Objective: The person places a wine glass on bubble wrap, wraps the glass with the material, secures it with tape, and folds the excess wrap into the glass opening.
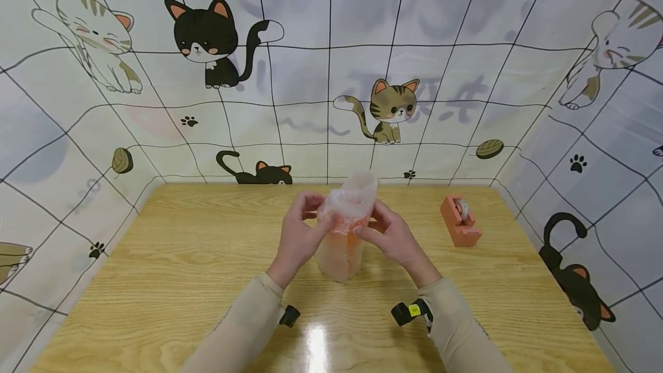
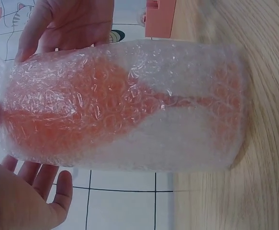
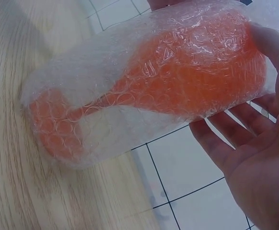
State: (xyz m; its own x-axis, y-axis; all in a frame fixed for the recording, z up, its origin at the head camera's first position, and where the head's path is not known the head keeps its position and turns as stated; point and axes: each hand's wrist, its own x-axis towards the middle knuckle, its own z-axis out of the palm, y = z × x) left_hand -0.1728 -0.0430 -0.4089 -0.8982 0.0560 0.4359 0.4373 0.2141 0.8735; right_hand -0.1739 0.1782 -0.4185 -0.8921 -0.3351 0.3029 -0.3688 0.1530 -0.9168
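Observation:
An orange wine glass (image 2: pixel 106 100) shows through a roll of clear bubble wrap (image 1: pixel 339 258) with its bowl up and its foot down. The wrapped glass stands on the table in front of me, and loose wrap bunches above the rim. My left hand (image 1: pixel 300 232) holds the upper part from the left, thumb on the near side and fingers round the side. From the right, my right hand (image 1: pixel 391 235) grips it at the same height, thumb in front. In the right wrist view the foot (image 3: pixel 55 124) and thin stem are blurred by the bubbles.
A pink tape dispenser (image 1: pixel 461 220) with a roll of tape stands on the wooden table (image 1: pixel 207 281) to the right. Behind and at both sides hangs a grid-patterned cloth (image 1: pixel 311 91) printed with cats, meeting the table's edges.

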